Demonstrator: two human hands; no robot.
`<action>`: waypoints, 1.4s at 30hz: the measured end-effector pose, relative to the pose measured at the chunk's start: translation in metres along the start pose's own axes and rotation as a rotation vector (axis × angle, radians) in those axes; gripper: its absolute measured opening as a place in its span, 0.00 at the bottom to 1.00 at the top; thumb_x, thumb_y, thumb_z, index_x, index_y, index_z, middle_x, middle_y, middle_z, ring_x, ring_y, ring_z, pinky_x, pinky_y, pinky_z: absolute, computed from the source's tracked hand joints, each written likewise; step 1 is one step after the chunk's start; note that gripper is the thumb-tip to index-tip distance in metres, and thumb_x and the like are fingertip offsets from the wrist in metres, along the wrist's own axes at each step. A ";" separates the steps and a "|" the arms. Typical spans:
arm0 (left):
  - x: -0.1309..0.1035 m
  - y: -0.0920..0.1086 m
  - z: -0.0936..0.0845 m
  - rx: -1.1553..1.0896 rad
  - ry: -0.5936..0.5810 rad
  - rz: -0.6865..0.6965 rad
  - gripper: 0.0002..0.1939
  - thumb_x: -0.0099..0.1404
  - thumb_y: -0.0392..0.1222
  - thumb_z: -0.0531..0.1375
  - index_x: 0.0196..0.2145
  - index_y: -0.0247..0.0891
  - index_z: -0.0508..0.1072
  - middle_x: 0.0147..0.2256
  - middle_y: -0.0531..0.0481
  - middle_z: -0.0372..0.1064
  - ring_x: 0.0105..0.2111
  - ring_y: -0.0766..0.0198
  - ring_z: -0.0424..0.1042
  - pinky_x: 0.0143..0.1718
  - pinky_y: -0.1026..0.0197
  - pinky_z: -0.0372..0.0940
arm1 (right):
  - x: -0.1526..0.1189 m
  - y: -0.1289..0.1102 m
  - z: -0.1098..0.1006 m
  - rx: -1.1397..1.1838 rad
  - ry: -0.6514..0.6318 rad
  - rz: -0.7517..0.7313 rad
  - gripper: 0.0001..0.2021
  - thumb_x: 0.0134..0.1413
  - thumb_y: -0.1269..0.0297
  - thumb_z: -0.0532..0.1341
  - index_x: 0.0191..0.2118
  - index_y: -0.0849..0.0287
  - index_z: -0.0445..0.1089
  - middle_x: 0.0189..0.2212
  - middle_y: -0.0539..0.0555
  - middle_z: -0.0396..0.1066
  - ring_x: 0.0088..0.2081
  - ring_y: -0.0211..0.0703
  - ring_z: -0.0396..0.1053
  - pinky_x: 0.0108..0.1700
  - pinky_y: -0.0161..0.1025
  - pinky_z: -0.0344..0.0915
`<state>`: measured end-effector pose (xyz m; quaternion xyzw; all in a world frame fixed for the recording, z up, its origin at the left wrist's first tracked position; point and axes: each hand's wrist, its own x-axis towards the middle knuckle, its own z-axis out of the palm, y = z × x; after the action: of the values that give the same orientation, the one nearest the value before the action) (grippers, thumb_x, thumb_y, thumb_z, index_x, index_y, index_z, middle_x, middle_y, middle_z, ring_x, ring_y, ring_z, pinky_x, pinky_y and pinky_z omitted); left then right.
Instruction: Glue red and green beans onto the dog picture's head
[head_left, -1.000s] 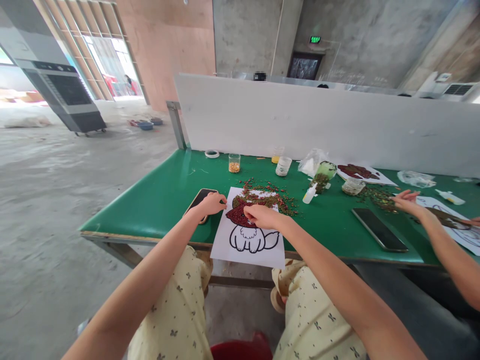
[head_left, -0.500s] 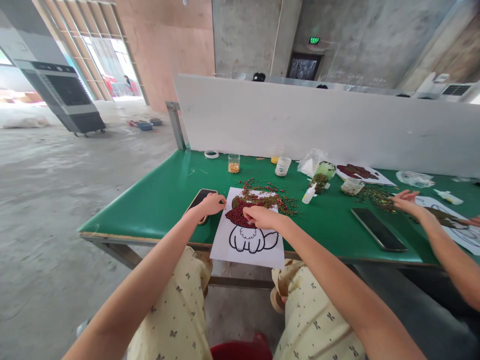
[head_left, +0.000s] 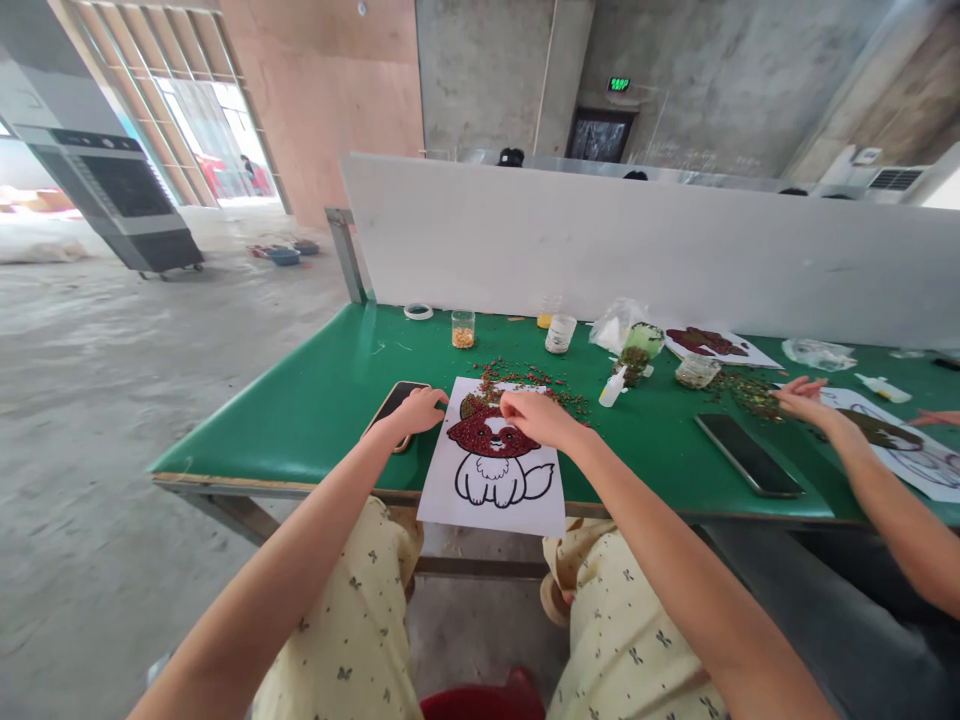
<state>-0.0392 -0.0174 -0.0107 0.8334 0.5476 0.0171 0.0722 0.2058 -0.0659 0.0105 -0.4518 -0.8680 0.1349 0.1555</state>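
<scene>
A white sheet with an outlined animal (head_left: 491, 490) lies at the table's front edge, its head covered in dark red and greenish grains. Over the upper part of the head is my right hand (head_left: 529, 415), fingers pinched together; whatever is between the fingertips is too small to name. My left hand (head_left: 421, 410) rests by the sheet's upper left edge, above a phone (head_left: 390, 402), its fingers bent and partly hidden. Loose red and green grains (head_left: 570, 400) are scattered behind and right of the sheet.
On the green table (head_left: 300, 400) stand a cup of orange grains (head_left: 463, 330), a white cup (head_left: 559, 334), a glue bottle (head_left: 613, 387) and a tipped green jar (head_left: 643, 345). Another phone (head_left: 748, 455) lies to the right, near another person's hand (head_left: 804, 400) and drawing.
My right hand has moved up and slightly right from the animal's face, uncovering its eyes and nose. My left hand has hardly moved. The whole view has shifted slightly.
</scene>
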 end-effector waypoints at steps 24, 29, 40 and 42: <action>-0.013 0.102 -0.002 -0.051 0.057 0.553 0.10 0.61 0.35 0.53 0.28 0.38 0.74 0.36 0.47 0.69 0.40 0.58 0.65 0.42 0.58 0.58 | -0.089 0.108 -0.042 -0.154 0.716 0.595 0.13 0.49 0.71 0.51 0.43 0.58 0.61 0.41 0.58 0.68 0.43 0.48 0.62 0.44 0.41 0.59; -0.012 0.093 -0.003 -0.072 0.001 0.505 0.08 0.58 0.33 0.56 0.25 0.38 0.74 0.33 0.48 0.70 0.40 0.59 0.66 0.41 0.60 0.59 | -0.096 0.113 -0.042 -0.146 0.707 0.601 0.14 0.50 0.70 0.52 0.44 0.58 0.60 0.42 0.59 0.68 0.44 0.49 0.62 0.45 0.43 0.59; -0.007 0.088 -0.005 -0.102 -0.025 0.470 0.07 0.57 0.34 0.57 0.27 0.38 0.76 0.33 0.48 0.71 0.38 0.61 0.67 0.40 0.62 0.60 | -0.089 0.116 -0.035 -0.163 0.680 0.690 0.14 0.48 0.71 0.53 0.43 0.58 0.60 0.42 0.57 0.68 0.45 0.50 0.61 0.40 0.41 0.59; -0.006 0.087 -0.004 -0.127 -0.032 0.478 0.07 0.57 0.34 0.57 0.27 0.38 0.76 0.33 0.49 0.71 0.38 0.61 0.68 0.40 0.62 0.60 | -0.087 0.113 -0.035 -0.164 0.685 0.716 0.15 0.48 0.71 0.53 0.44 0.58 0.60 0.42 0.57 0.68 0.46 0.51 0.60 0.39 0.40 0.59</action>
<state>0.0371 -0.0560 0.0058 0.9333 0.3315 0.0548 0.1270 0.3514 -0.0718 -0.0128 -0.7504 -0.5653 -0.0451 0.3396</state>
